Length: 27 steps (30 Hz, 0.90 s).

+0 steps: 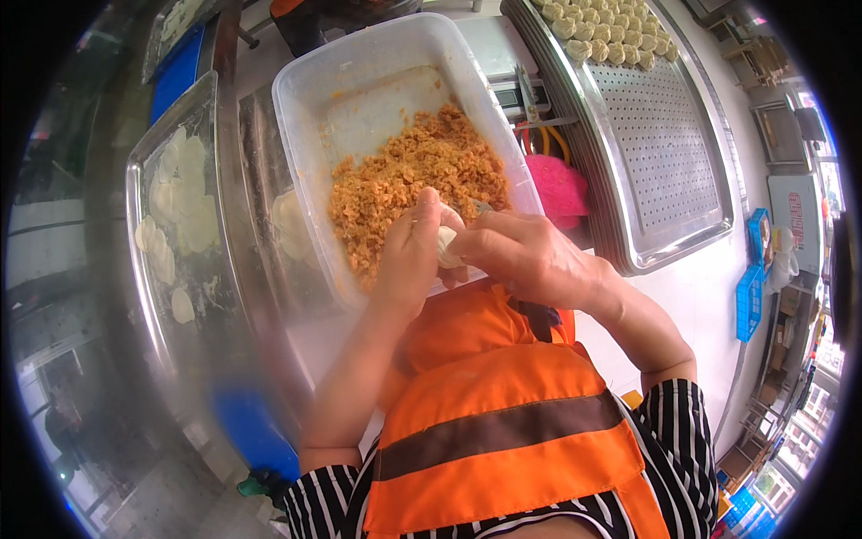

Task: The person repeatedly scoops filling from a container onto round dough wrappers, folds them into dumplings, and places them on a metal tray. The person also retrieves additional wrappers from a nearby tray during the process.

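Observation:
A small pleated dough bun [447,248] rests in my left hand [412,252], whose thumb points up along its far side. My right hand [532,252] pinches the bun's edge from the right, its fingers bent over the dough. A bit of a metal tool [479,205] shows beside my right fingers; most of it is hidden. Both hands are over the near side of a translucent plastic tub [306,121]. Crumbly orange-brown filling [424,162] covers the tub's near and right part.
On the left, a metal tray [225,269] holds flat dough wrappers [185,195]. More wrappers [291,226] lie beside the tub. Stacked perforated trays [663,145] stand at right, with rows of pleated buns [609,30] on top. Scissors [525,94] and a pink cloth [555,188] lie between.

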Tool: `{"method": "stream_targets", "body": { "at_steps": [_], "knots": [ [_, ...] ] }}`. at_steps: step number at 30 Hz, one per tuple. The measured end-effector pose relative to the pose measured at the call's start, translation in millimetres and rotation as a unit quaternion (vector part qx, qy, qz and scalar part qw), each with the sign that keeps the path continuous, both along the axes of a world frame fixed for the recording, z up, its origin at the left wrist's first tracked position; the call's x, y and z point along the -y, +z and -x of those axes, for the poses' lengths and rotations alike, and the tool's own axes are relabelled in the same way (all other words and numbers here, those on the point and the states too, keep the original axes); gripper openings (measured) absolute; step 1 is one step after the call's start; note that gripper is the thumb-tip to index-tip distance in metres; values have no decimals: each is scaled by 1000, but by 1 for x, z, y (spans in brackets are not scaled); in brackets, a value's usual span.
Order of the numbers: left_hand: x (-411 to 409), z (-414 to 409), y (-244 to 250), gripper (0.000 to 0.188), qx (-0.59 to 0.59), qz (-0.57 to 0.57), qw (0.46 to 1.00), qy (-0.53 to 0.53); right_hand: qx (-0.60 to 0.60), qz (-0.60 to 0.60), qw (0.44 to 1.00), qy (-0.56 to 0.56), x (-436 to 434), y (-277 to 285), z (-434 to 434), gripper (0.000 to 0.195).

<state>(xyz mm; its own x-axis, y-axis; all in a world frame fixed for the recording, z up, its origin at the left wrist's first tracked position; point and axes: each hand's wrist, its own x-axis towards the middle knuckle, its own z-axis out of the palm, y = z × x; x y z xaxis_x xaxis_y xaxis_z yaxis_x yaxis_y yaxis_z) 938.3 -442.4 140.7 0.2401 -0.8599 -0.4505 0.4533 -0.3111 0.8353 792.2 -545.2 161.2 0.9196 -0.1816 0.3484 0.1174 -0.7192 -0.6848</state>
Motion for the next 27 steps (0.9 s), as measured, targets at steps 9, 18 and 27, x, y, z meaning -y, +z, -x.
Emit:
{"method": "stream_targets", "body": {
  "at_steps": [9,18,27],
  "knots": [
    [19,7,-8,49,-141,20,988,54,-4,-53,994,-98,21,21,11,48],
    [73,27,26,57,93,123,978,-140,70,127,968,-205,48,21,19,41],
    [58,7,39,49,-117,13,993,26,-68,109,811,-571,289,11,147,33]
  ]
}}
